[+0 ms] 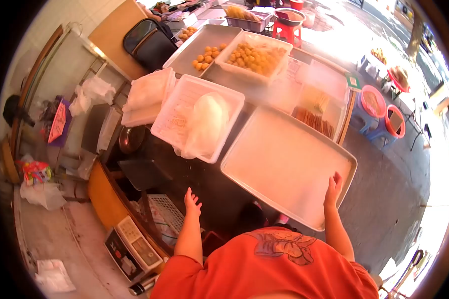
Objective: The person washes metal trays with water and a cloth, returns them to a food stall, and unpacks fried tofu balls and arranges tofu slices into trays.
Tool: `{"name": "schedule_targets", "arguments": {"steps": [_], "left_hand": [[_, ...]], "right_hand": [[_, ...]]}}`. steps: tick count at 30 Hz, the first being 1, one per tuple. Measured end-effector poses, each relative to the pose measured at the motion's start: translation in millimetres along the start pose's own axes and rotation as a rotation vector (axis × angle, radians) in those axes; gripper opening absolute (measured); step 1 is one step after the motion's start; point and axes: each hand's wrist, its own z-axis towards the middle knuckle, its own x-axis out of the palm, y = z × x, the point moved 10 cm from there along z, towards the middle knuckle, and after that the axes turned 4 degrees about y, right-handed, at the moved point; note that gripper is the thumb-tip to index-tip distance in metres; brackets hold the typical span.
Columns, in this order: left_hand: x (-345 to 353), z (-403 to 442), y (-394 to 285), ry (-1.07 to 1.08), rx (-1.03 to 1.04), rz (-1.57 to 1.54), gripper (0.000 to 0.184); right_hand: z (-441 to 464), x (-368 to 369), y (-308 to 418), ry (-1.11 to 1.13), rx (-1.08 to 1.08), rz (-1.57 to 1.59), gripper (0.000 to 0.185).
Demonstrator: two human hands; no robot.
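My left hand [192, 202] is raised in the air below the white plastic tub, its fingers apart and nothing in them. My right hand [334, 189] is over the right side of a large shallow metal tray [284, 167]; its fingers are stretched out, and whether they touch the tray I cannot tell. The tray has a raised rim and a bare pale surface. Left of it, the white plastic tub [159, 124] carries a pale mass [208, 119], perhaps dough or a filled plastic bag. Crumb-like bits lie beside the mass.
Beyond stand a tub of yellow balls [257, 59] and a metal tray [184, 62] with more balls. Brown sticks [314, 123] lie in a container at the back right. A black chair [148, 45] stands far left; a scale-like device [132, 246] sits lower left.
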Motion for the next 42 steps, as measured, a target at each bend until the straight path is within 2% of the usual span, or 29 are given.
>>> {"name": "schedule_targets", "arguments": {"steps": [1,3,7,9,13,14,15,17,20,23,24,27,30,33,36,39,42], "left_hand": [[1,15,-15,0.005,0.016,-0.057,0.085],[-2,43,-48,0.007,0.052,-0.18,0.09],[-7,98,-166,-0.013,0.221,-0.274,0.089],[-2,150,-217,0.058,0.232,-0.218,0.088],[36,214,-292,0.291,0.209,-0.001,0.085],[48,219,-301,0.348,0.185,0.09,0.084],[59,223,-309,0.38,0.147,0.141,0.074],[95,232,-306,0.754,0.007,0.08,0.058],[111,248,-307,0.766,0.015,0.109,0.048],[127,243,-307,0.855,-0.051,0.07,0.049],[127,245,-306,0.86,-0.059,0.107,0.051],[128,234,-315,0.884,-0.032,0.117,0.053],[133,208,-325,0.977,-0.042,0.036,0.057],[132,180,-324,0.968,-0.067,-0.046,0.059],[136,170,-311,0.984,-0.016,-0.052,0.056],[149,168,-287,0.929,-0.054,-0.096,0.053],[161,167,-277,0.921,-0.081,-0.131,0.05]], "right_hand": [[4,25,0,0.046,0.042,0.093,0.033],[-12,92,58,0.245,0.114,0.136,0.032],[-42,251,70,0.675,0.332,0.369,0.04],[-54,326,62,0.799,0.391,0.319,0.048],[-66,433,33,0.641,0.671,0.512,0.062],[-67,460,0,0.679,0.747,0.517,0.086],[-70,469,11,0.65,0.779,0.467,0.089],[-70,500,13,0.745,0.734,0.519,0.086],[-72,509,51,0.727,0.67,0.506,0.081],[-79,521,2,0.668,0.787,0.476,0.076],[-82,519,61,0.646,0.86,0.586,0.068],[-78,520,62,0.473,0.822,0.706,0.062],[-75,512,71,0.396,0.79,0.697,0.06],[-62,495,89,0.413,0.586,0.709,0.06],[-54,478,79,0.456,0.651,0.667,0.059],[-58,463,52,0.515,0.795,0.772,0.06],[-56,446,46,0.442,0.728,0.652,0.063]]}}
